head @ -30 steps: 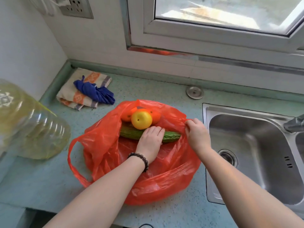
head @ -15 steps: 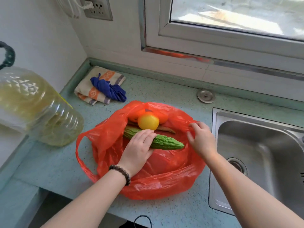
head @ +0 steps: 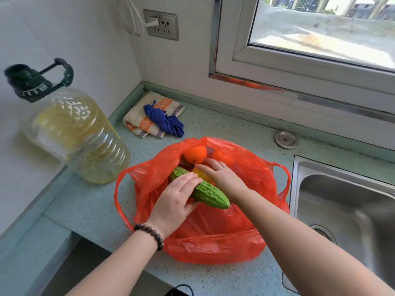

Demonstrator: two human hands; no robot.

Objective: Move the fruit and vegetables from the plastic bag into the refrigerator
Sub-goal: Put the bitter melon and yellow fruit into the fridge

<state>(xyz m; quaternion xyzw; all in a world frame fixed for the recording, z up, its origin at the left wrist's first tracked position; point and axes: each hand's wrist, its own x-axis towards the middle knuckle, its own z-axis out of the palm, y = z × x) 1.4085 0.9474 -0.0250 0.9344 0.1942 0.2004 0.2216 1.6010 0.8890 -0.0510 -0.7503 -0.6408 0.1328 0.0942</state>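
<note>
At mid-frame your left hand (head: 175, 201) held the bitter gourd (head: 203, 191) while your right hand (head: 224, 178), spread loosely over the yellow fruit (head: 201, 175), risked nudging the orange (head: 195, 154) out of the slack plastic bag (head: 213, 238).

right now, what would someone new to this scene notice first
The bright red plastic bag open on the green counter beside the sink. The left hand grips a bitter gourd in it; the right hand reaches toward the oranges. A big oil jug stands left.

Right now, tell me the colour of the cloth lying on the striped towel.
Dark blue cloth, bunched on the towel; the head view shows it.
</note>
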